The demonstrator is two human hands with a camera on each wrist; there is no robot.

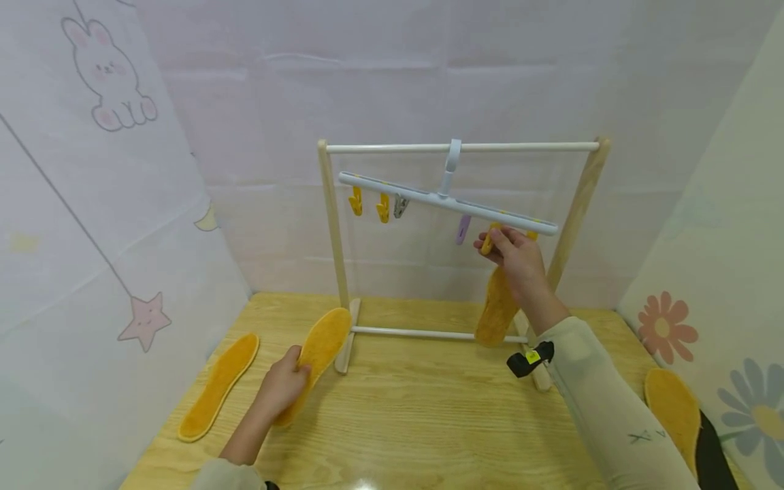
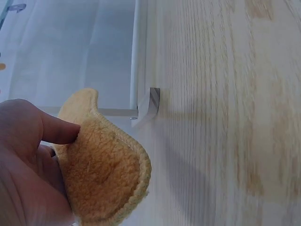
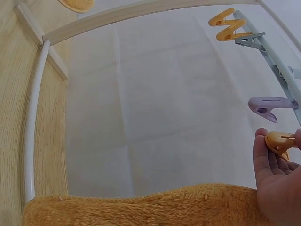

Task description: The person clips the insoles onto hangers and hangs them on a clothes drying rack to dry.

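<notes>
My right hand [image 1: 511, 255] pinches a yellow clip [image 1: 486, 245] on the tilted white hanger bar [image 1: 429, 197], which hangs from a wooden rack [image 1: 333, 224]. An orange fleece insole [image 1: 496, 309] hangs just below that hand; in the right wrist view the yellow clip [image 3: 280, 142] sits between the fingertips [image 3: 261, 150] above the insole [image 3: 141, 207]. My left hand [image 1: 283, 384] grips a second orange insole [image 1: 315, 357] lying on the table by the rack's left foot. In the left wrist view the fingers [image 2: 56, 129] fold that insole [image 2: 106, 174].
A third insole [image 1: 219, 384] lies at the table's left edge and another [image 1: 674, 408] at the right. Two yellow clips [image 1: 369, 204], a grey clip [image 1: 400, 205] and a purple clip [image 1: 463, 229] hang on the bar. Patterned fabric walls enclose the wooden table [image 1: 416, 408].
</notes>
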